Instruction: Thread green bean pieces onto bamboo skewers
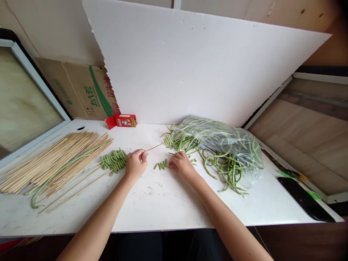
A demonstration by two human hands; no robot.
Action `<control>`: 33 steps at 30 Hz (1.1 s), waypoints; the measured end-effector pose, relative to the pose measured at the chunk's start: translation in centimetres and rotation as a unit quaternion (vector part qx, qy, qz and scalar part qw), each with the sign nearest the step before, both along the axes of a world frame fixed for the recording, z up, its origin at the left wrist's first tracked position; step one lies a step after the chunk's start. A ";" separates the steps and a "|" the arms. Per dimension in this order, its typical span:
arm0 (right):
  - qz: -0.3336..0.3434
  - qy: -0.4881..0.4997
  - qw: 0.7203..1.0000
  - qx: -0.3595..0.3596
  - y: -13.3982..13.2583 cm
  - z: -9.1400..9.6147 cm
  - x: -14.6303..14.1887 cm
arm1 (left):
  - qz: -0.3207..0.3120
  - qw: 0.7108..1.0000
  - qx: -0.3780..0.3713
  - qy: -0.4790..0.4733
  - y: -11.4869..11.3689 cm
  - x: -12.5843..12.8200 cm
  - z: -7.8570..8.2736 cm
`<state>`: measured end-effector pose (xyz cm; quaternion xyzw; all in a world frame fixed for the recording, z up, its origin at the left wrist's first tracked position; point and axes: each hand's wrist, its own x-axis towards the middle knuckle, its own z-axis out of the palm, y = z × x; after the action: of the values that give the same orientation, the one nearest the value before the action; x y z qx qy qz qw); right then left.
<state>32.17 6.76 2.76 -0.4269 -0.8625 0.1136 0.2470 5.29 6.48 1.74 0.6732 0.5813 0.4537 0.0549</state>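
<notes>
My left hand (136,161) pinches a thin bamboo skewer (155,147) that slants up to the right. Near its far end sit several short cut pieces of green long bean (168,141) threaded side by side. My right hand (182,164) is low over the table, fingers curled down beside a short row of loose bean pieces (162,165); whatever is between its fingertips is hidden. A few more loose pieces (193,160) lie just right of it. Close to the left hand rests a cluster of skewers filled with bean pieces (114,160).
Many bare bamboo skewers (59,156) lie at the left with one long bean (65,167) across them. Uncut long beans (231,168) spill from a clear plastic bag (217,132). A red box (126,120), a black phone (304,198) and scissors (285,165) are around the edges.
</notes>
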 end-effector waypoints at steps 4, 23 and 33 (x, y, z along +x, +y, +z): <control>0.009 0.077 0.997 -0.027 0.3 2.4 1.9 | 0.001 1.000 0.005 -0.002 0.1 -0.1 -0.3; -0.103 0.674 0.672 -0.289 2.6 -0.4 5.7 | -0.034 0.998 -0.014 0.050 0.2 -0.5 -0.5; -0.086 0.709 0.636 -0.292 2.9 -0.4 5.8 | -0.073 0.995 -0.011 0.062 0.2 -0.8 -0.3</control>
<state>37.93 9.69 2.40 -0.3374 -0.3029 0.6054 0.6541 4.45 6.67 1.46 0.7398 0.5381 0.3995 0.0593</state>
